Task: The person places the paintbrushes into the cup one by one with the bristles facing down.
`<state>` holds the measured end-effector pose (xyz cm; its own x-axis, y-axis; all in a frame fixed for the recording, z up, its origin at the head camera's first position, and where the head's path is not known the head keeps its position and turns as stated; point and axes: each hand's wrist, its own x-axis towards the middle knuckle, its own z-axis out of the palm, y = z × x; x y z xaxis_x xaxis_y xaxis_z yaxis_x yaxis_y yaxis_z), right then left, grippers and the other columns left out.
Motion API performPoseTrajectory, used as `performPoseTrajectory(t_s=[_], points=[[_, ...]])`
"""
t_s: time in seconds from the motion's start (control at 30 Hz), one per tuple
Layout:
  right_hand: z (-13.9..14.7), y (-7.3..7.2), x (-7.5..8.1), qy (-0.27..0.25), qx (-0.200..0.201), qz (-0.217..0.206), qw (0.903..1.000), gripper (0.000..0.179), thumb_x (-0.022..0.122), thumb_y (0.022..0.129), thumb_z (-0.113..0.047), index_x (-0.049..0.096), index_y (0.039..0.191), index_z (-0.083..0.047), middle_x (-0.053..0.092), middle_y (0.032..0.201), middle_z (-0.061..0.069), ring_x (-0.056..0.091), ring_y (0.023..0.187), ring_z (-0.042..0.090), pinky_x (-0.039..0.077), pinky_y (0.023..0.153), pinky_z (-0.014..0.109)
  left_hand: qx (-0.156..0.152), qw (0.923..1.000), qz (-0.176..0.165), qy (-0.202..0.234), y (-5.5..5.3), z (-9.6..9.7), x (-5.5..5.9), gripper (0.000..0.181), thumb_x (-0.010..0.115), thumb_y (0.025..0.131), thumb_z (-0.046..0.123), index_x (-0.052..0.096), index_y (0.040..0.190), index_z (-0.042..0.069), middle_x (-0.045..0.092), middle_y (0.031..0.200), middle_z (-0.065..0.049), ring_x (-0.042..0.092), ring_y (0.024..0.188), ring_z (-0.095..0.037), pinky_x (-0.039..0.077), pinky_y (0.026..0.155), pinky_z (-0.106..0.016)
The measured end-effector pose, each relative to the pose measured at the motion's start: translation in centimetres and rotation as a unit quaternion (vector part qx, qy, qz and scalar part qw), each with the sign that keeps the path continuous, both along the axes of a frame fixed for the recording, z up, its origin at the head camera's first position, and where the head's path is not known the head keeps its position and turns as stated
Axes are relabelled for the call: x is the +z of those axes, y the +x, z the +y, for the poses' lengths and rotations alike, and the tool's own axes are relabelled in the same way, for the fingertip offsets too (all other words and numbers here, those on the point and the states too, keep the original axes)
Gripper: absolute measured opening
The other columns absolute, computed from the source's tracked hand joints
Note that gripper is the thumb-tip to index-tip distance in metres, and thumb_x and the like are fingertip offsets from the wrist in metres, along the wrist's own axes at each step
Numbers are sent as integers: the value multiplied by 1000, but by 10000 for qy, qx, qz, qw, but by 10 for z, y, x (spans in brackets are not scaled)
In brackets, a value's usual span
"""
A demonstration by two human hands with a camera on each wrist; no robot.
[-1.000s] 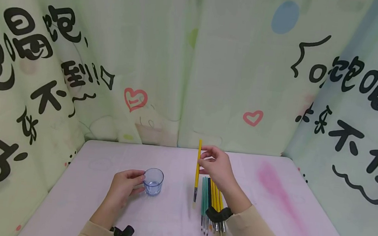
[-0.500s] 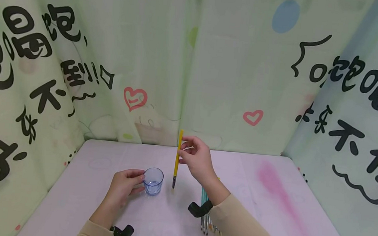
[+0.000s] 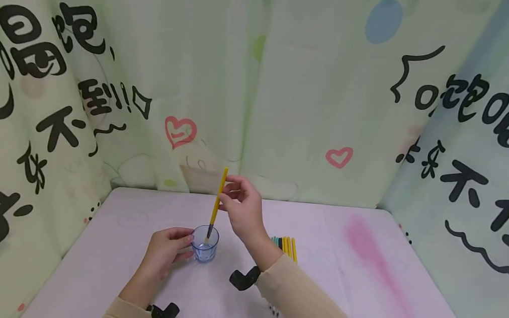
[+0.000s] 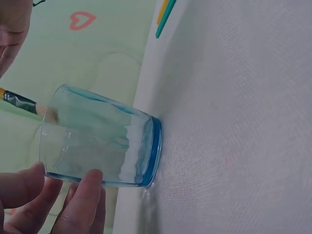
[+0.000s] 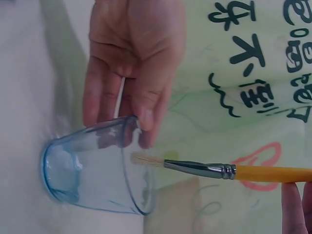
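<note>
A clear bluish glass [image 3: 203, 251] stands upright on the table, with some clear liquid at its bottom. My left hand [image 3: 168, 247] holds the glass from its left side, thumb near the rim and fingers along the wall. Between the thumb and fingers of my right hand [image 3: 244, 209] is a yellow-handled paintbrush [image 3: 218, 196], gripped by its upper handle, bristles down. In the right wrist view the pale bristles [image 5: 146, 159] are just inside the glass's mouth, above the liquid. The metal ferrule [image 4: 20, 101] shows outside the rim in the left wrist view.
Several more brushes [image 3: 291, 247], yellow, teal and dark blue, lie side by side on the table right of the glass, partly hidden by my right forearm. The pinkish-white table [image 3: 334, 287] ends at a printed curtain [image 3: 286, 106] behind and at both sides.
My right hand has carried the paintbrush leftward from beside the other brushes to the glass, and its bristles have entered the mouth. My left hand and the glass have stayed in place.
</note>
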<state>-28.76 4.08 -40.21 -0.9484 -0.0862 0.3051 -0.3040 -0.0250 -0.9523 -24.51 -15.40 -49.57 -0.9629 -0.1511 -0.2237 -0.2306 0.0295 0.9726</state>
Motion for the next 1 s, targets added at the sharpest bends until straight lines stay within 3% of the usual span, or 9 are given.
performPoseTrajectory(t_s=[0.23, 0.47, 0.77, 1.0], points=[[-22, -2, -18, 486, 94, -162, 9986, 35, 70, 102, -1, 69, 135, -12, 68, 113, 14, 68, 100, 22, 69, 89, 49, 3, 9999, -59, -86, 0, -1, 1, 31, 70, 105, 10, 71, 134, -2, 68, 135, -26, 76, 111, -28, 70, 84, -37], [-36, -4, -31, 635, 245, -385, 9969, 35, 71, 101, -1, 72, 134, -13, 69, 109, 12, 68, 96, 19, 68, 92, 56, -9, 10000, -30, 93, -1, -2, 1, 32, 70, 104, 9, 71, 133, -4, 66, 136, -28, 75, 101, -19, 70, 86, -39], [-41, -9, -40, 896, 157, -656, 9937, 33, 72, 100, 0, 75, 129, -14, 70, 106, 8, 67, 89, 16, 70, 78, 31, 72, 9998, -28, 176, -1, -1, 1, 29, 71, 103, 7, 73, 130, -4, 69, 132, -26, 75, 96, -16, 70, 82, -36], [-42, -10, -45, 922, 130, -566, 9940, 33, 71, 99, 1, 76, 128, -13, 73, 108, 11, 69, 88, 16, 69, 77, 32, 44, 9998, 41, 178, 0, -1, -1, 30, 70, 104, 7, 72, 132, -4, 68, 132, -26, 75, 97, -16, 70, 84, -38]])
